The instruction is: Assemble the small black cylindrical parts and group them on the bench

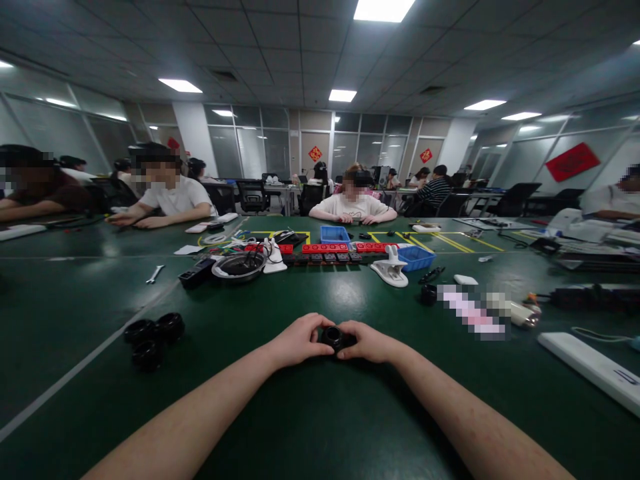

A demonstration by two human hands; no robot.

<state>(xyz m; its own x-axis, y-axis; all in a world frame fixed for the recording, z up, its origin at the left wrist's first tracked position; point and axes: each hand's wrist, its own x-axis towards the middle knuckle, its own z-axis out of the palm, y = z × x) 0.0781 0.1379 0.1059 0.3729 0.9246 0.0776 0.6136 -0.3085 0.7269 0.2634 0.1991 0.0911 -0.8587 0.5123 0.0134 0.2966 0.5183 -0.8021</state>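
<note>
With your left hand [299, 341] and right hand [367, 341] pinched together on the small black ring [334, 337], well right of the three black rings [153, 335], uneven pressure could squirt it across the table [310, 427].

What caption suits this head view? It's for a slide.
Both hands, left and right, grip a small black ring part on a green table.

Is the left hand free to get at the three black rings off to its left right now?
Probably not yet: the left hand and right hand both grip a small black part. The black rings lie apart, with bare green table between.
</note>
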